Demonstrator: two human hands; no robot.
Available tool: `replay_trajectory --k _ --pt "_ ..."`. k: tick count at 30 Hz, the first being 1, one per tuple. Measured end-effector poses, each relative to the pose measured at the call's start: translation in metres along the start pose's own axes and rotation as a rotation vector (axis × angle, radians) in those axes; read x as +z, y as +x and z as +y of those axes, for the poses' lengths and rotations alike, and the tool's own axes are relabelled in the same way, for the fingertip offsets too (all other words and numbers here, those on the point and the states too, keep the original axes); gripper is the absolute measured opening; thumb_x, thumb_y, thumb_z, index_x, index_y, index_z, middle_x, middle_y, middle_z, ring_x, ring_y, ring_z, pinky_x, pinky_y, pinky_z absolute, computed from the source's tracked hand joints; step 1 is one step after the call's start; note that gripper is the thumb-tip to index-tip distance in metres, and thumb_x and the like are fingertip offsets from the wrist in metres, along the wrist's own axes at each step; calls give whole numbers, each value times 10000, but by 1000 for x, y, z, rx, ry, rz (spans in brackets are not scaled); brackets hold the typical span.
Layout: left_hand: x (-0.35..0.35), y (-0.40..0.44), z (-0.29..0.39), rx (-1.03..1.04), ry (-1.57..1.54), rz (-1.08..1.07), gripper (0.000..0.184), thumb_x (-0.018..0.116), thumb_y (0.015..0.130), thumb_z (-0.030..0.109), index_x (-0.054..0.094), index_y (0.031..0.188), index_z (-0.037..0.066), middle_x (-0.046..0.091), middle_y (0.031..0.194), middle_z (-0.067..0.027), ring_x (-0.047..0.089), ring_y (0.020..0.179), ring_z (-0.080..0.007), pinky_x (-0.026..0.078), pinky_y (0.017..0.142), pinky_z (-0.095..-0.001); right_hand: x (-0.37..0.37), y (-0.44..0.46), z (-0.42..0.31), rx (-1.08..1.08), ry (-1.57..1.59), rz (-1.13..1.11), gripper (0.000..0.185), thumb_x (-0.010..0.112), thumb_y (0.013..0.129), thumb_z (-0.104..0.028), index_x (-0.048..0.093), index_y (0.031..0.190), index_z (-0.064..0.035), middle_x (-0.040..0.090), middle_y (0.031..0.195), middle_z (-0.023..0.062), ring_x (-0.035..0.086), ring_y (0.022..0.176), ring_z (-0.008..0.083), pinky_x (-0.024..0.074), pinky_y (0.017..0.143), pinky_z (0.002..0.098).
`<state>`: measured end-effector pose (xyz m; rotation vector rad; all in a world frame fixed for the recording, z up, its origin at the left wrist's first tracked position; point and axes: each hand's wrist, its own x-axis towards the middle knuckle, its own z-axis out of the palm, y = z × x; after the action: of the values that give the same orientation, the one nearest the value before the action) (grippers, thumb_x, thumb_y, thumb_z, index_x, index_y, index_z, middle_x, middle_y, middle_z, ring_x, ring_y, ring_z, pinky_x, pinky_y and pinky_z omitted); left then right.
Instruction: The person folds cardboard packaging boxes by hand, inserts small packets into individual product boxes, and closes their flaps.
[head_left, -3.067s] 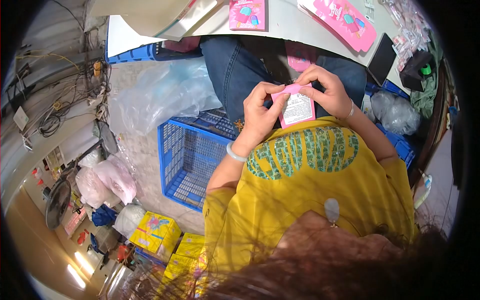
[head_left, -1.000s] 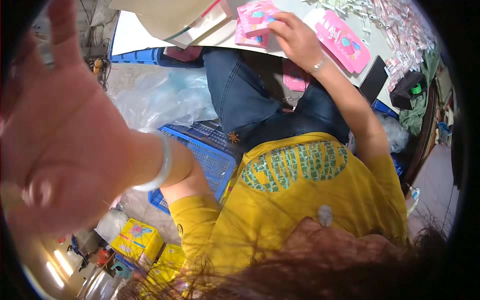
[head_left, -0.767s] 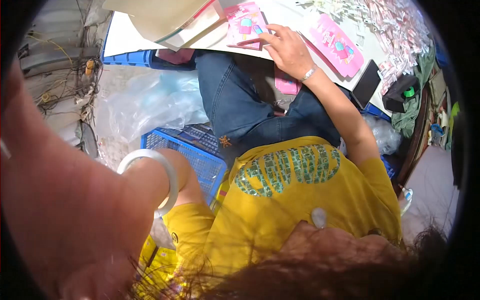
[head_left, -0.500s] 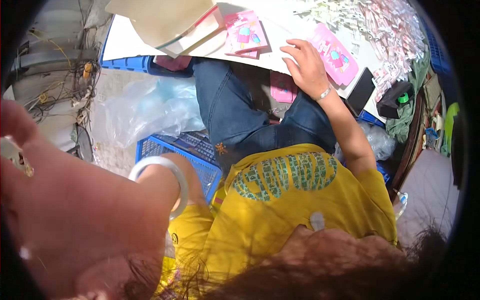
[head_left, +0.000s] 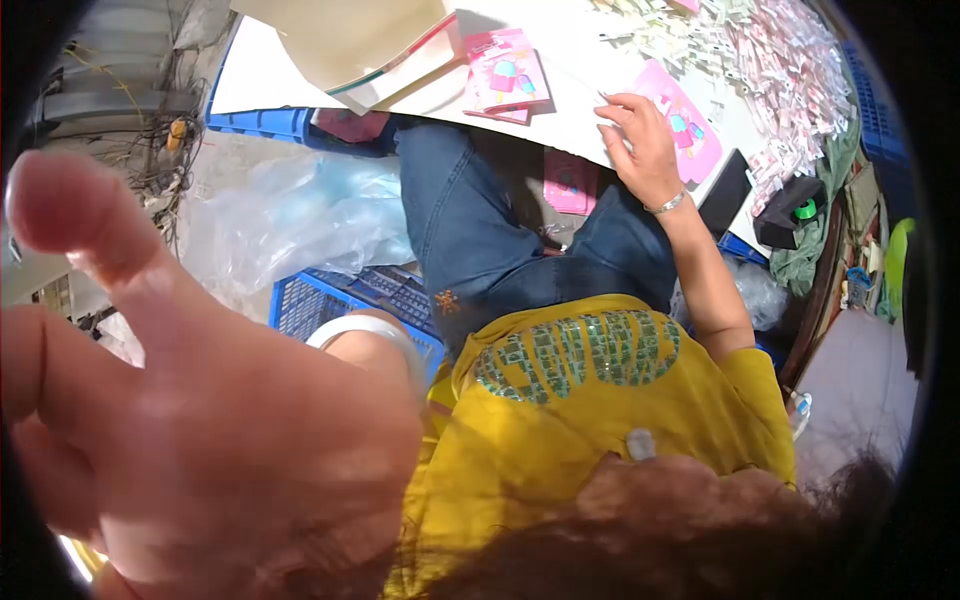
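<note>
My left hand [head_left: 230, 420] is raised very close to the camera, palm showing and thumb stretched out. It holds nothing visible, though its other fingers run partly out of view. A white bangle [head_left: 375, 328] circles that wrist. My right hand [head_left: 645, 150] rests at the near edge of the white table [head_left: 575, 50], fingers apart and slightly bent, with nothing in them. Just beyond it lies a pink card printed with ice pops [head_left: 700, 145], partly covered by the fingers. Left of that hand, pink ice-pop packets [head_left: 505, 75] lie at the table edge.
A cream plastic tub [head_left: 360, 50] stands tilted at the table's left. Small pale and pink pieces [head_left: 780, 80] are heaped at the right, near a black box [head_left: 790, 205]. A blue crate [head_left: 300, 305] and clear plastic bags [head_left: 310, 215] are on the floor. More pink packets [head_left: 570, 185] show below the table.
My left hand has turned and moved further into view, its thumb now stretched upward. My right hand stays by the pink card. The whole view has shifted slightly.
</note>
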<state>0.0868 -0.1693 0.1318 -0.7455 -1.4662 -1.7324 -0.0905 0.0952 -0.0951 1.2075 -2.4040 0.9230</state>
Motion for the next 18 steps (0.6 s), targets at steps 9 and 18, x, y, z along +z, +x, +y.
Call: replay_trajectory --k 9,18 --pt "2 -13 -8 156 125 209 549 471 929 456 503 1310 61 458 1317 -171 403 1302 -326 135 1122 -648 -30 40 68 42 -243 164 296 669 810 -130 623 1099 -92 613 1064 100 578 970 294 432 833 398" --pt "27 -112 -106 -601 104 387 197 473 1011 195 543 966 17 561 934 -153 599 822 -265 523 765 -376 -15 139 188 411 -901 -94 580 636 877 -315 453 1406 -165 495 1367 145 484 1225 361 458 977 470"
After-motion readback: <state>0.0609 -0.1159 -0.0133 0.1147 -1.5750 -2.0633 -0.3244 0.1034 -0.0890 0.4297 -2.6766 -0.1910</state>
